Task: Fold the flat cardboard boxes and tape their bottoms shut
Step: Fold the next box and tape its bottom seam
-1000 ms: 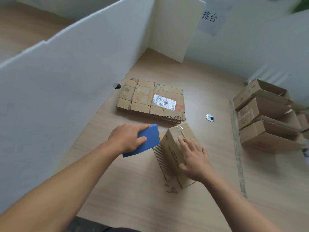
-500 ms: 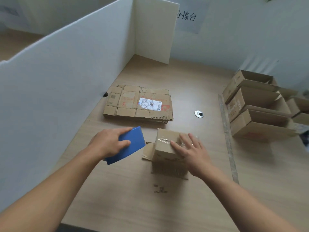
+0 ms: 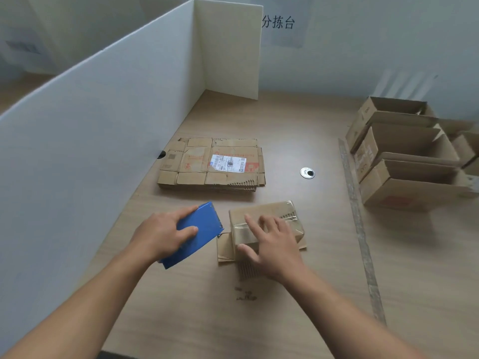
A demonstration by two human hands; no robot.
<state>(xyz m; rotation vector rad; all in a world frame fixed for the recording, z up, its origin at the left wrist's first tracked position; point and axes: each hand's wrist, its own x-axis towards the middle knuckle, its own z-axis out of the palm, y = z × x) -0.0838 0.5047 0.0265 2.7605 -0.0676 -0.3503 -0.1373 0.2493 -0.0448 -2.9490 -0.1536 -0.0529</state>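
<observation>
**One box bottom taped, a stack of flats left to do**
We press our right hand (image 3: 274, 242), fingers flat and spread, on the clear tape (image 3: 294, 221) across the upturned box (image 3: 259, 209) toward the near edge of the bench (image 3: 259, 320). Our left hand (image 3: 166, 235) grips the blue tool (image 3: 207, 226) just beside it. We judge this bottom sealed or nearly so. Several folded boxes (image 3: 404, 156) lie at the right edge, while the stack of flat boxes (image 3: 212, 161) by the left edge waits unfolded.
</observation>
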